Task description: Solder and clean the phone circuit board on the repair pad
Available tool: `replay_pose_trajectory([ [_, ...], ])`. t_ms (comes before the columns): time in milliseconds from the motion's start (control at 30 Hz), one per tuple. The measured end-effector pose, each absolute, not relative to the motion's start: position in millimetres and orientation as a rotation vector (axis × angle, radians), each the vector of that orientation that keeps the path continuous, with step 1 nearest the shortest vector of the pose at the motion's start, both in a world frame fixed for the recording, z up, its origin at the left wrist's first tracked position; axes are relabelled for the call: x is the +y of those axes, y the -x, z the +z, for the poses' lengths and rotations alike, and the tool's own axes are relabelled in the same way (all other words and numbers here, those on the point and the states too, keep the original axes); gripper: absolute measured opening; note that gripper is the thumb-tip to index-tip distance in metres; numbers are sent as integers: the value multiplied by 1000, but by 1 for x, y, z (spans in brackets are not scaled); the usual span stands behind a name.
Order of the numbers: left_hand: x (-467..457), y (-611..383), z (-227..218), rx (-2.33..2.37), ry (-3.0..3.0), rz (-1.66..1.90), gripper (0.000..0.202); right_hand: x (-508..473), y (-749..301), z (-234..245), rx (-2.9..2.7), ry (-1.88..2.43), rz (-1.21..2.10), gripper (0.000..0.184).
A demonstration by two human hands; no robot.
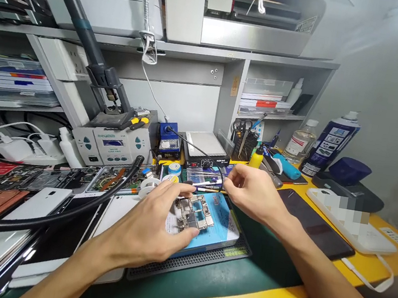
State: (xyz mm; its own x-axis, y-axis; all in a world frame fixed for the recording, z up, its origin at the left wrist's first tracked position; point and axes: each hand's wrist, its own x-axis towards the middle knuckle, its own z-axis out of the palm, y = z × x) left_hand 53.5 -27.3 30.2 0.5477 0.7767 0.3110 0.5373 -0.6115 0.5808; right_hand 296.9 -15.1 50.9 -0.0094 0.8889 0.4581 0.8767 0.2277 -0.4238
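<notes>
A bare phone circuit board [194,212] lies on a light blue pad [222,226] in the middle of the bench. My left hand [151,227] rests over the board's left side, fingers curled, thumb and fingertips touching it. My right hand [252,193] hovers just beyond the pad with fingers pinched on a thin pen-like tool [206,185] that points left. A black ribbed mat [189,261] lies under the blue pad.
A thick black hose [40,219] curves across the left. Phone parts and back covers [0,233] crowd the left side. A soldering station [111,144], a hot plate [204,149], a tool cup [243,143], a spray can [330,142] and a dark phone [313,227] stand around.
</notes>
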Motion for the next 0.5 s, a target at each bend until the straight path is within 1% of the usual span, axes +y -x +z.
replay_pose_trajectory([
  [167,-24,-53,27,1085,-2443,702,59,-17,-294,50,-1868,1630,33,14],
  [500,-23,-54,27,1059,-2468,670,54,-18,-294,49,-1870,1630,41,16],
])
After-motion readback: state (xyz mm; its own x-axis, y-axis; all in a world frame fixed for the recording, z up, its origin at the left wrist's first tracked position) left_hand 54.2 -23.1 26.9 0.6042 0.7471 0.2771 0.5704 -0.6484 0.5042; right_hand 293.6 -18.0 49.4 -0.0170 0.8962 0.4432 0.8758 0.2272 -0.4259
